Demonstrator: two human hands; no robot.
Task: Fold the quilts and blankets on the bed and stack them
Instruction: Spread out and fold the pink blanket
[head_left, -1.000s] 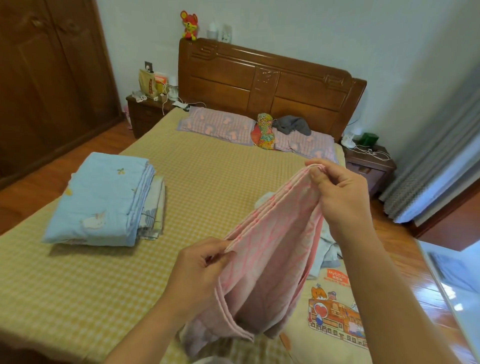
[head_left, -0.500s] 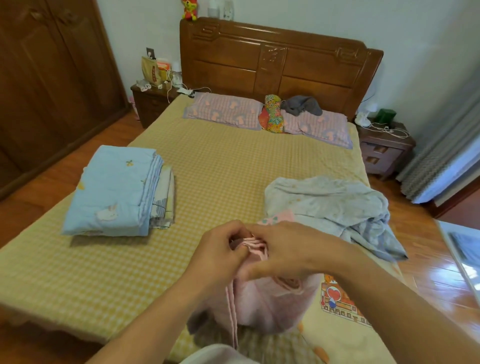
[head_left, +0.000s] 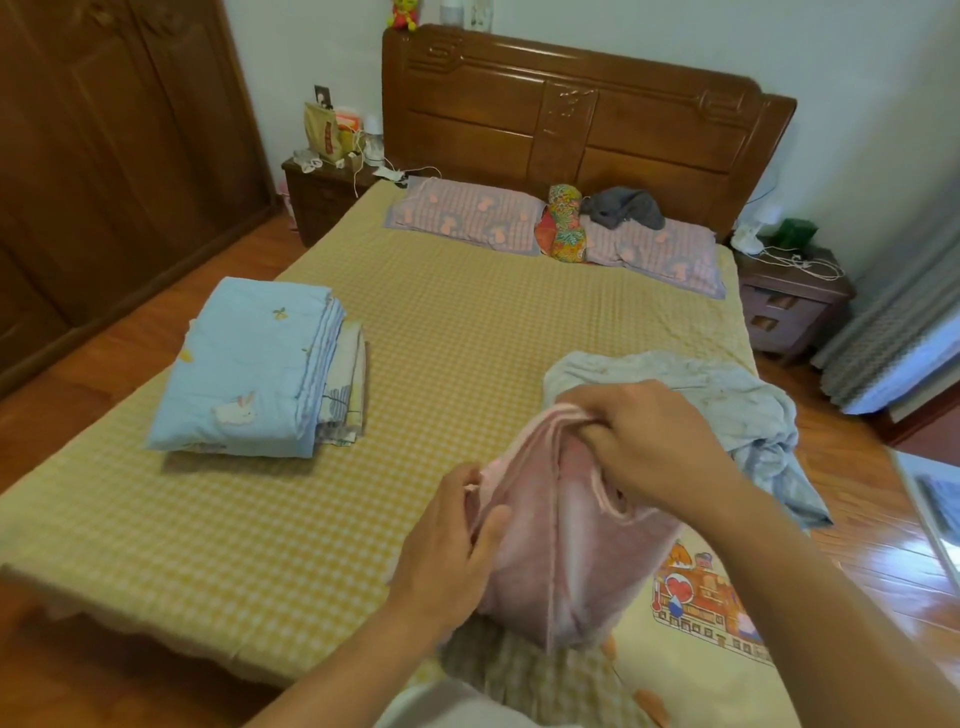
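Both hands hold a pink blanket (head_left: 566, 545) above the near edge of the bed (head_left: 467, 332). The right hand (head_left: 649, 441) grips the gathered top edges of the blanket in a closed fist, fingers curled over the bunched layers. The left hand (head_left: 452, 540) pinches the blanket's left edge lower down, thumb against the fingers. The blanket hangs folded in several layers between the hands, its lower end reaching down to a cream cartoon-print quilt (head_left: 701, 639) that lies on the near right corner of the bed; whether it rests on that quilt or hangs just above it is hard to tell.

Behind the right hand, a crumpled grey-blue blanket (head_left: 727, 395) lies unfolded on the right side of the bed. On the left side sits a neat stack: a folded light blue quilt (head_left: 244, 369) on top of another folded blanket (head_left: 345, 384), whose edges show at the stack's right side. Two pillows (head_left: 467, 215) lie against the wooden headboard (head_left: 582, 119).
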